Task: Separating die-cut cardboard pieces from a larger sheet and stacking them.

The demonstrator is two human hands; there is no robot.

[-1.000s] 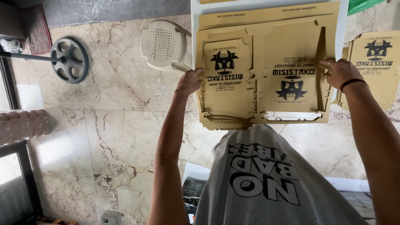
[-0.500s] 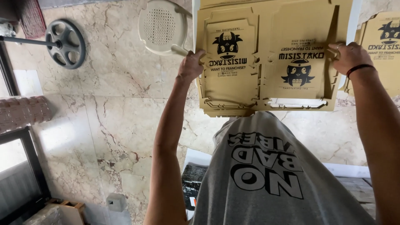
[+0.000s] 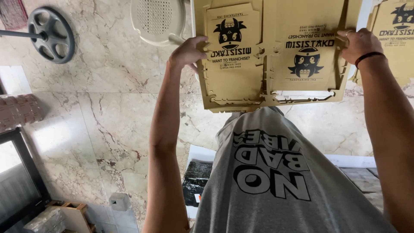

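Nearest, the person's grey printed shirt [image 3: 276, 172] fills the lower right of the head view, with both bare arms reaching forward from it. Beyond the shirt hangs a flat brown cardboard box blank [image 3: 274, 51], die-cut with tabs and slots and printed with black cartoon figures; it is held up in the air over the marble floor [image 3: 108, 121], resting on nothing. At the blank's left edge the left hand [image 3: 187, 51] pinches the card, fingers [image 3: 202, 44] curled narrow around it with the thumb underneath. At the blank's right edge the right hand [image 3: 360, 43], a dark band at its wrist, clamps the card too, fingers folded closed over the rim. Just beside that hand, at the right edge of the view, stand more printed blanks [image 3: 394, 39] of the same kind, partly hidden by the arm.

Below the left arm a small wooden stand [image 3: 71, 215] and a dark bundle [image 3: 196, 181] lie on the floor. Farther off, a pale perforated plastic chair seat [image 3: 157, 19] sits just left of the held blank, touching it in the picture. Farthest left lies a dark barbell weight plate [image 3: 51, 28] on its bar.
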